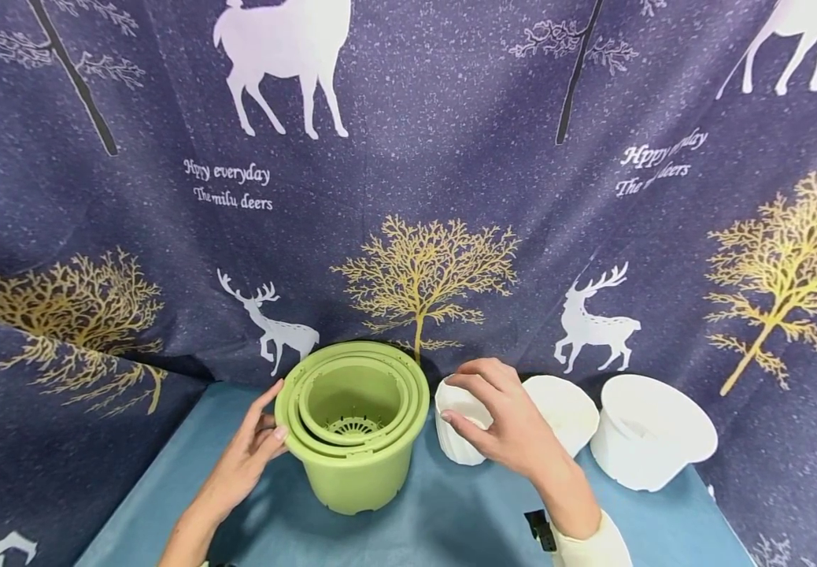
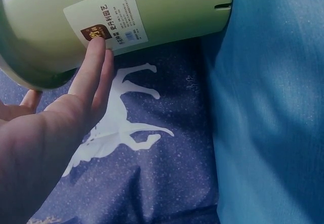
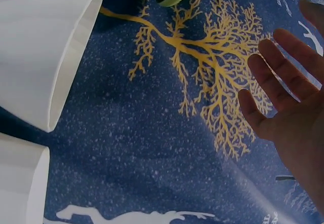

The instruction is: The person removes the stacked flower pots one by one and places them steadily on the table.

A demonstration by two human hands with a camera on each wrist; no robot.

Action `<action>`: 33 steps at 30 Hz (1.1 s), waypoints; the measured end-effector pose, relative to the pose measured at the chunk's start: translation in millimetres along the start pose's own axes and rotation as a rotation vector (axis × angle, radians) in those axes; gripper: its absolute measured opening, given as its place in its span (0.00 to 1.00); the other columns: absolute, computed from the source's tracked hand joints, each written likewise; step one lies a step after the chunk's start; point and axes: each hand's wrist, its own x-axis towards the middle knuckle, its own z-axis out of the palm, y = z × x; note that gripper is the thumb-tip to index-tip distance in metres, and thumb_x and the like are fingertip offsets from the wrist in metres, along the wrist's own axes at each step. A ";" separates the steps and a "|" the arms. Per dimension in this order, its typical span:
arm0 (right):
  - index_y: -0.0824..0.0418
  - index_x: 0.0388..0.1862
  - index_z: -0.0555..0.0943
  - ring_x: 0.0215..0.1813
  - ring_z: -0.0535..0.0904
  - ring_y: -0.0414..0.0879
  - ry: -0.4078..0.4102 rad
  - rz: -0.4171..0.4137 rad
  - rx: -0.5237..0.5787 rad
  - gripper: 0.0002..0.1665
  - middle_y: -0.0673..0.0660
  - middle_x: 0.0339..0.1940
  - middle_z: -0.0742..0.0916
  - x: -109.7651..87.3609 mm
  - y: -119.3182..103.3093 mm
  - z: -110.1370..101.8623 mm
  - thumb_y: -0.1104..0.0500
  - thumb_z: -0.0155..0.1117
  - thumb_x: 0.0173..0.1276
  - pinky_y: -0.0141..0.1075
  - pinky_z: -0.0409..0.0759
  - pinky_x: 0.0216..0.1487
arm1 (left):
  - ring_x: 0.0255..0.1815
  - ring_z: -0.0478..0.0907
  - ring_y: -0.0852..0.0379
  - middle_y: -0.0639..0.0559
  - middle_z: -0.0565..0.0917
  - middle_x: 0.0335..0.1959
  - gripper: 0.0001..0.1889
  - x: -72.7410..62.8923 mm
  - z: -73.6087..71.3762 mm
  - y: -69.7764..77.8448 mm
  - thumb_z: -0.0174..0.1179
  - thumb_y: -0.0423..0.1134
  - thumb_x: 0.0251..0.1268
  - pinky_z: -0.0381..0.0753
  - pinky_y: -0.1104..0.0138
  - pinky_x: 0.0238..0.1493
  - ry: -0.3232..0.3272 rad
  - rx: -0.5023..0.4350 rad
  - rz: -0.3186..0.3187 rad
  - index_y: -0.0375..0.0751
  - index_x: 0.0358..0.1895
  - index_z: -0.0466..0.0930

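Green plastic flower pots (image 1: pixel 362 482) stand nested one inside another, with slots in the innermost floor. My left hand (image 1: pixel 238 461) touches their left side, thumb and a finger at the outer rim. In the left wrist view its extended fingers rest against the outer wall, by a white printed label (image 2: pixel 129 19). My right hand (image 1: pixel 508 421) is raised over a small white ribbed pot (image 1: pixel 453 439), partly hiding it. Its fingers are spread and lightly bent, with nothing held; the right wrist view shows this hand (image 3: pixel 293 102) apart from the pots.
Right of the small pot stand a white pot with a flared lip (image 1: pixel 570 402) and a larger white one (image 1: pixel 635 453), on a blue cloth (image 1: pixel 444 520). Behind hangs a dark blue curtain (image 1: pixel 408 173) printed with deer and trees.
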 end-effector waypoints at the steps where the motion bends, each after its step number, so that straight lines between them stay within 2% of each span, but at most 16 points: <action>1: 0.58 0.55 0.86 0.55 0.80 0.50 -0.003 -0.002 0.003 0.18 0.54 0.52 0.86 0.8 -0.7 1.1 0.50 0.75 0.72 0.47 0.73 0.60 | 0.56 0.84 0.57 0.32 0.76 0.56 0.36 0.0 0.0 0.1 0.47 0.34 0.89 0.86 0.68 0.58 0.000 0.001 0.000 0.52 0.89 0.42; 7: 0.58 0.56 0.86 0.56 0.80 0.49 -0.022 -0.012 0.026 0.19 0.54 0.53 0.85 6.6 -4.9 9.3 0.48 0.73 0.75 0.48 0.73 0.60 | 0.55 0.84 0.57 0.32 0.76 0.55 0.36 -0.3 0.0 -0.4 0.47 0.34 0.89 0.86 0.68 0.59 -0.002 -0.006 0.005 0.56 0.89 0.43; 17: 0.58 0.54 0.86 0.53 0.81 0.48 -0.022 -0.097 0.072 0.20 0.54 0.51 0.85 18.6 -11.4 28.3 0.56 0.80 0.66 0.48 0.77 0.56 | 0.55 0.84 0.57 0.32 0.76 0.55 0.35 0.1 0.6 0.9 0.47 0.33 0.89 0.86 0.68 0.59 -0.002 -0.003 0.012 0.56 0.89 0.44; 25: 0.57 0.55 0.85 0.54 0.79 0.47 -0.107 -0.102 0.084 0.18 0.52 0.52 0.85 21.1 -14.0 41.2 0.52 0.76 0.71 0.47 0.78 0.56 | 0.56 0.84 0.57 0.32 0.76 0.56 0.35 0.5 0.3 0.5 0.46 0.34 0.89 0.86 0.68 0.58 -0.006 0.003 0.010 0.57 0.89 0.44; 33: 0.55 0.56 0.86 0.55 0.79 0.46 -0.181 -0.108 0.040 0.19 0.50 0.52 0.85 20.9 -14.2 53.8 0.49 0.75 0.71 0.46 0.78 0.58 | 0.55 0.84 0.56 0.32 0.75 0.55 0.35 0.1 -0.2 0.6 0.46 0.34 0.89 0.86 0.68 0.59 -0.005 0.004 0.010 0.58 0.89 0.44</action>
